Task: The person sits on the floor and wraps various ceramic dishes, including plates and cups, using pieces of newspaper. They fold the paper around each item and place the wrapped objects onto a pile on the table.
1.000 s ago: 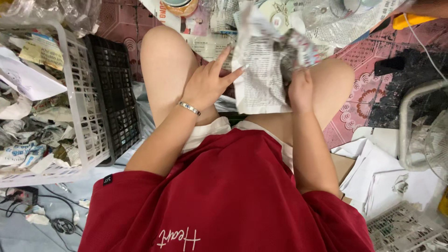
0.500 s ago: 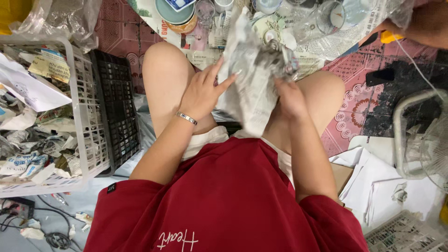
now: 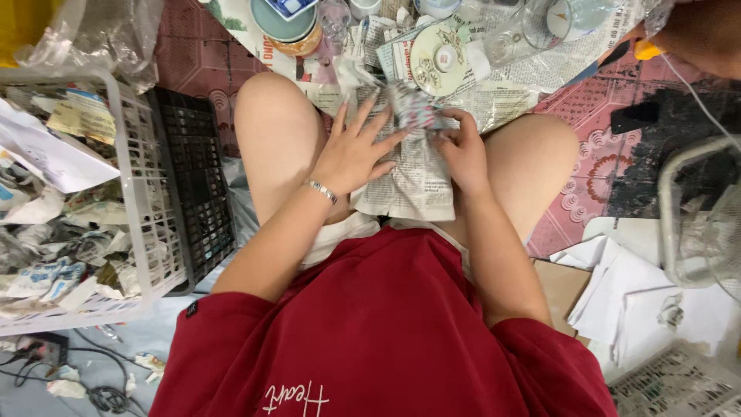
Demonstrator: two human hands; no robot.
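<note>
Since half-second-earlier frame, newspaper sheet (image 3: 413, 181) lowered flat onto lap between knees. I read wrapping step under way. Left hand (image 3: 351, 154) splayed, pressing sheet; right hand (image 3: 461, 148) pinching crumpled bundle (image 3: 414, 108) at top edge — next move needs rolling bundle inward.

Down on the patterned red floor (image 3: 598, 166), newspaper sheets (image 3: 505, 89) are spread out ahead of the seated person's knees. On that paper: a small decorated plate (image 3: 437, 60), a clear glass (image 3: 549, 22), a round teal-rimmed dish (image 3: 284, 19), and crumpled scraps among them. Off to one side, a white plastic basket (image 3: 143, 193) stuffed with torn paper sits on the floor, a black crate (image 3: 197, 189) just beside it. On the other side, white sheets (image 3: 629, 297) and a piece of brown cardboard (image 3: 562, 286) lie flat. A cable (image 3: 73, 386) trails over the pale floor in the near corner.
</note>
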